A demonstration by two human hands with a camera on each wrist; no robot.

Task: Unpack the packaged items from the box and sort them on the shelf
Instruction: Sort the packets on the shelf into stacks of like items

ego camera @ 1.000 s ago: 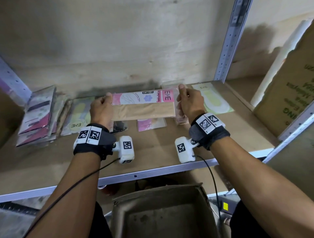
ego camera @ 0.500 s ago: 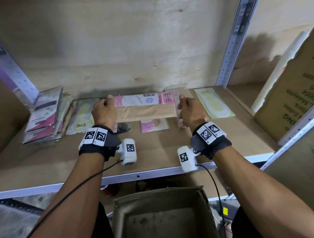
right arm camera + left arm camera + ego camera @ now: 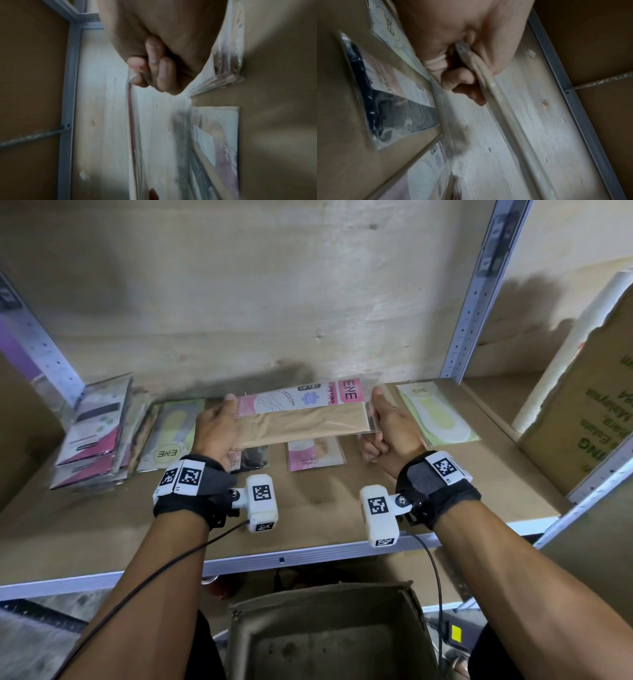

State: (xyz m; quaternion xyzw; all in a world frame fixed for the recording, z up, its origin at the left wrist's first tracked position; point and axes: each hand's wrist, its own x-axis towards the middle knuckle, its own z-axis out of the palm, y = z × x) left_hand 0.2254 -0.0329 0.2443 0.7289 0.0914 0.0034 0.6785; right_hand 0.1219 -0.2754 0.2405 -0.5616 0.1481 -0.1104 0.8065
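Both ends are pinched: your left hand (image 3: 215, 428) and right hand (image 3: 394, 428) hold the stocking packet (image 3: 301, 419) level; lower it flat onto the shelf (image 3: 308, 508), square with its neighbours.

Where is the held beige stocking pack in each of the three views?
Head: stocking pack at centre, stretched between left hand and right hand.
Left wrist: edge-on, running from the fingers toward bottom right.
Right wrist: thin edge below the fingers.
Shared landmark: pale plywood back wall.
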